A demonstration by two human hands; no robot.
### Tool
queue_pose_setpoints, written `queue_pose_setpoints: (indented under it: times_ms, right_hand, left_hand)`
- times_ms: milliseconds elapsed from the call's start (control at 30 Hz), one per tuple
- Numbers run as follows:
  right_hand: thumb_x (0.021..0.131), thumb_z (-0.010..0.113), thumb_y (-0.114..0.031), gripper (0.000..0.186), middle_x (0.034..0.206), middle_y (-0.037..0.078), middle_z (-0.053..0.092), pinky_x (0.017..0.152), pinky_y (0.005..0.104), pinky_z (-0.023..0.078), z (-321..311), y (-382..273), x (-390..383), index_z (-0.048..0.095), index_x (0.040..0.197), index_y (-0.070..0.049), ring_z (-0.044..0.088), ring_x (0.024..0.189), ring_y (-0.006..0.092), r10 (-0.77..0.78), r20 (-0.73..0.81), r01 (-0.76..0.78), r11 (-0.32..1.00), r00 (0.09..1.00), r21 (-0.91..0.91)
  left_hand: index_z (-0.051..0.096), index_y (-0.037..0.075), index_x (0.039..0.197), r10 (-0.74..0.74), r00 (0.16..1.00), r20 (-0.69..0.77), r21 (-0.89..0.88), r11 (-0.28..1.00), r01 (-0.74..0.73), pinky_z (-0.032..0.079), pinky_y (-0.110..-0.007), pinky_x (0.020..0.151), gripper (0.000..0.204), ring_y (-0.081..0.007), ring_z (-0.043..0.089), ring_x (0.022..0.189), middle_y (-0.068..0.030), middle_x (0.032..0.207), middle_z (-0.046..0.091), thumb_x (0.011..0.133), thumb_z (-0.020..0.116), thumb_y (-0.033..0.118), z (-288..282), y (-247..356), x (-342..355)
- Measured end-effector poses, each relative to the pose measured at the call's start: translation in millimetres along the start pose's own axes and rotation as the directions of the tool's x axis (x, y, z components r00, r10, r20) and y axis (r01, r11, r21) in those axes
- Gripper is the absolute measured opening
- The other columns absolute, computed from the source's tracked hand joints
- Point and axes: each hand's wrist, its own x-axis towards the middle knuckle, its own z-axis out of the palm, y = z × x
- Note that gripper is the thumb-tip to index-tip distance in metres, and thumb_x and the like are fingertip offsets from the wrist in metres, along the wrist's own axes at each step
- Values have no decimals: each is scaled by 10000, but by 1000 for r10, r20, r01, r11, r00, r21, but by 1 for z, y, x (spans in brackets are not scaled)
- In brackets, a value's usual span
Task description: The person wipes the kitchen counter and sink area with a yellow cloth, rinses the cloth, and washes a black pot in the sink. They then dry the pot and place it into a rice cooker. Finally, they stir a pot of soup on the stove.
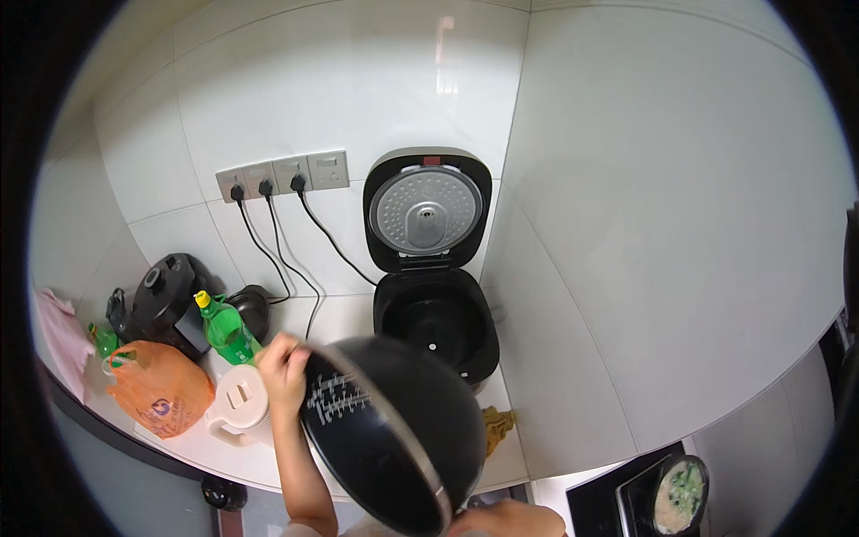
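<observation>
Tilted on its side in front of the counter is a black rice cooker inner pot point(438, 412), its scale marks showing on the inside wall. My left hand point(284, 362) grips its upper left rim. At the lower edge my right hand point(501, 519) holds the rim on the other side, its fingers partly hidden. Behind the pot stands the rice cooker point(486, 331) with its lid point(427, 210) raised, and its dark cavity has no pot in it.
Left on the counter are a white pitcher point(243, 394), an orange plastic bag point(161, 389), a green bottle point(231, 336) and a black pressure cooker point(165, 295). Cords run to wall sockets point(282, 174). A brown cloth point(497, 428) lies right; a pan of food point(680, 495) sits lower right.
</observation>
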Motion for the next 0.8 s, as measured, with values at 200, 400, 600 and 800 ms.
queue_pose_setpoints:
  times_ms: [200, 400, 600, 800]
  right_hand:
    - [789, 697, -135, 262, 631, 18, 546, 463, 200, 373, -28, 70, 23, 449, 793, -52, 501, 525, 71, 199, -899, -327, 943, 389, 67]
    - [772, 656, -104, 155, 555, 8, 462, 535, 297, 398, -156, 187, 63, 524, 809, -32, 447, 519, 129, 10, -988, -452, 890, 157, -63]
    - [759, 675, -204, 176, 623, 58, 593, 613, 366, 460, -194, 256, 71, 596, 843, -72, 590, 608, 239, 101, -961, -713, 691, 257, -118]
    - [775, 663, -278, 220, 719, 68, 641, 666, 401, 472, -199, 303, 76, 585, 895, -111, 622, 710, 276, 207, -911, -841, 496, 357, -217]
  left_hand:
    - [496, 17, 657, -118, 973, 196, 174, 981, 84, 358, -355, 471, 378, -313, 421, 472, -149, 526, 453, 821, 641, 325, 89, -1, 72]
    - [577, 47, 767, -244, 915, 322, 250, 954, 167, 429, -431, 543, 274, -353, 567, 578, -146, 594, 579, 840, 607, 310, 150, -63, 74]
    - [586, 85, 865, -417, 803, 427, 320, 900, 297, 471, -443, 678, 181, -374, 604, 753, -183, 737, 626, 810, 632, 251, 171, -117, 38]
    - [544, 100, 995, -525, 701, 483, 428, 840, 335, 480, -443, 739, 320, -373, 606, 820, -183, 812, 637, 747, 685, 244, 181, -145, 16]
